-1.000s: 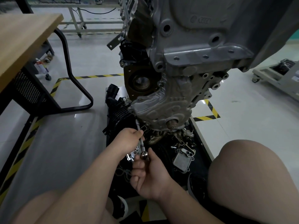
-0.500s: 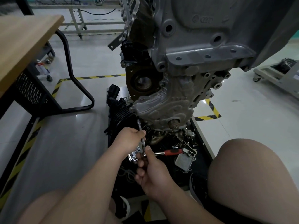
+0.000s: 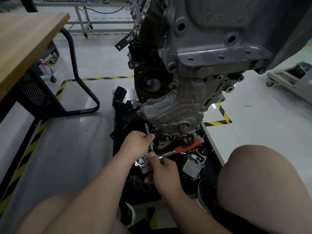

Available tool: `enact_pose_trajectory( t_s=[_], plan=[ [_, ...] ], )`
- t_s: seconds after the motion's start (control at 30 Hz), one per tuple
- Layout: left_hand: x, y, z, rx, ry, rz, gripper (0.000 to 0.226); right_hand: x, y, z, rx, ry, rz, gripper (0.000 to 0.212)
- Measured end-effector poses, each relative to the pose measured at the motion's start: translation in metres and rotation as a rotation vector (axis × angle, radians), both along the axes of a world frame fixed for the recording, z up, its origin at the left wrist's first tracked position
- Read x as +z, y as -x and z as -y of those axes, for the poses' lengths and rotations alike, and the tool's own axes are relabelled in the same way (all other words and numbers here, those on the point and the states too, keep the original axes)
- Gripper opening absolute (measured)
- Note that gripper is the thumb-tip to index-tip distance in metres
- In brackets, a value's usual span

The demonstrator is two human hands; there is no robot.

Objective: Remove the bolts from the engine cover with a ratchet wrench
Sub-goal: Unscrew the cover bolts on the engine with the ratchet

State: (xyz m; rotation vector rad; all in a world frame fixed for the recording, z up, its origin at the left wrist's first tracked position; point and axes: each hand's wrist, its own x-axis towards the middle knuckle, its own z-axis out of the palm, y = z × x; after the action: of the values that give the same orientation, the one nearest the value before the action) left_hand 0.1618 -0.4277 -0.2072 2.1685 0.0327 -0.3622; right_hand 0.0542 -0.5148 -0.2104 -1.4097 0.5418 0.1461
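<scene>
The grey cast engine cover (image 3: pixel 170 112) hangs low on the raised engine (image 3: pixel 219 39). A ratchet wrench (image 3: pixel 185 146) with a red and black handle lies across to the right. Its thin metal extension bar (image 3: pixel 147 130) runs up to the cover's lower left edge, where the socket meets a bolt I cannot make out. My left hand (image 3: pixel 136 143) pinches the extension bar midway. My right hand (image 3: pixel 162 171) grips the ratchet at its head, thumb on top.
Loose metal parts, among them a flat cooler plate (image 3: pixel 193 166), lie on the black mat (image 3: pixel 168 191) under the engine. A black plastic manifold (image 3: pixel 125 114) sits at left. A wooden table (image 3: pixel 25 44) with black legs stands at far left. My bare knees frame the bottom.
The ratchet's red handle has swung out to the right, from hidden behind my right hand to clearly visible. My left hand stays on the extension bar.
</scene>
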Motion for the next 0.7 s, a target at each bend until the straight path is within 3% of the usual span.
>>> enact_pose_trajectory(
  t_s=[0.2, 0.33, 0.53, 0.7],
  plan=[
    [0.004, 0.001, 0.0, 0.002, 0.078, -0.085, 0.043, 0.003, -0.002, -0.007, -0.089, -0.654, -0.213, 0.057],
    [0.004, 0.002, 0.001, 0.001, 0.101, -0.152, 0.041, 0.006, -0.003, -0.005, -0.158, -0.962, -0.265, 0.064],
    [0.004, 0.0, -0.002, -0.018, 0.104, -0.235, 0.043, 0.015, 0.001, -0.007, -0.04, -1.074, -0.234, 0.059],
    [0.006, 0.002, -0.003, -0.008, 0.106, -0.158, 0.045, 0.016, 0.001, -0.009, -0.008, -1.041, -0.262, 0.068]
  ],
)
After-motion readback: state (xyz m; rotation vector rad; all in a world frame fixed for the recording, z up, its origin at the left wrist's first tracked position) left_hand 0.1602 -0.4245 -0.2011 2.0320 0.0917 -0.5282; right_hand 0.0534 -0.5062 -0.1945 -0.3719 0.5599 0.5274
